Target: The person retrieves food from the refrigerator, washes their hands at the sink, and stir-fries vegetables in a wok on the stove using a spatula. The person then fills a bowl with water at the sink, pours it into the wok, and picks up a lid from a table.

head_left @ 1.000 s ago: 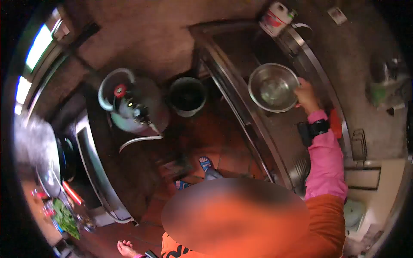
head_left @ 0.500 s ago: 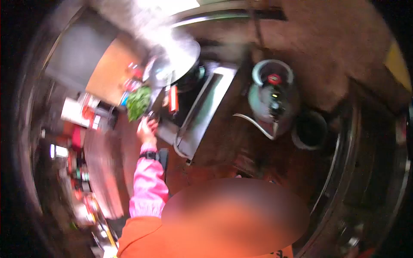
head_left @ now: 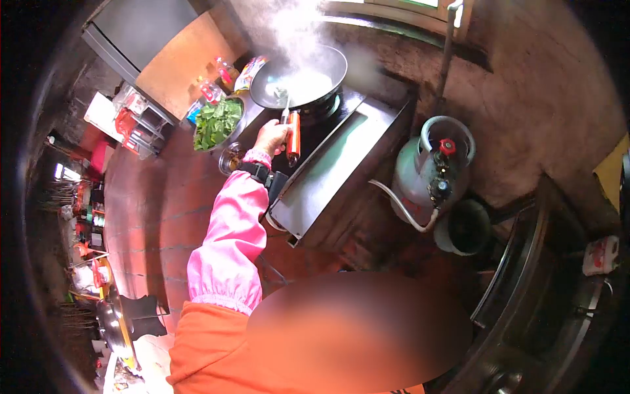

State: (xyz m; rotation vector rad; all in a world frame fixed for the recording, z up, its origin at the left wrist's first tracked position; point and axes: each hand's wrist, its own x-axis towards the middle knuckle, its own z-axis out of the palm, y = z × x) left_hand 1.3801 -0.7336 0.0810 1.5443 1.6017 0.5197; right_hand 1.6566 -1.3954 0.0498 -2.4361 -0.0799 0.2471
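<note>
While steam rises from the wok [head_left: 302,82] on the stove [head_left: 331,164], your left hand [head_left: 271,136] is closed round a utensil's handle [head_left: 287,118], whose metal end reaches into the wok. The wok is dark and round, with an orange handle [head_left: 295,138] pointing toward you, just beside your fist. A bowl of greens [head_left: 216,123] sits to its left. Half a second ago that hand was lower, near the greens, and the view was blurred; now it is steady. Your right hand is out of sight.
</note>
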